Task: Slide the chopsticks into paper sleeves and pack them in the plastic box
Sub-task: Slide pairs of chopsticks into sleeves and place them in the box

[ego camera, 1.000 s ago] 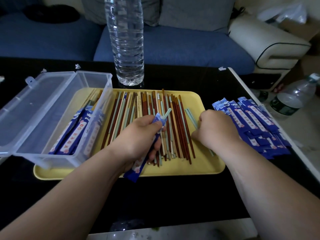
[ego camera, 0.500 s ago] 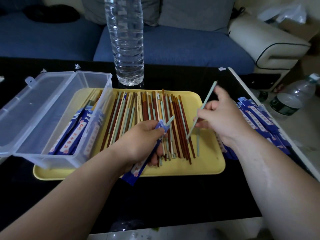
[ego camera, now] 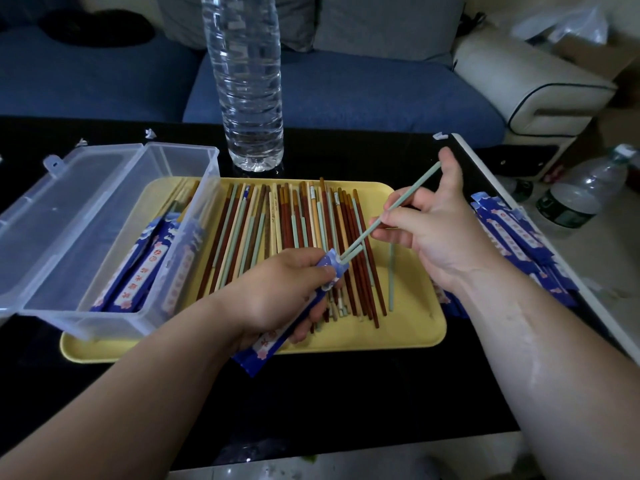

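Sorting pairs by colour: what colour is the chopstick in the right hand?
The chopstick is pale green; head view.

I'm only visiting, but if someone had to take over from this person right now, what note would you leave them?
Left hand grips a blue paper sleeve; one green chopstick pokes from its mouth.
Right hand pinches a second green chopstick in its fingers, tip at the sleeve's mouth.
Done: several filled sleeves lie in the open plastic box.
Left: push this one in, box the pair, then sleeve the loose chopsticks on the yellow tray. Spare sleeves are piled to the right.
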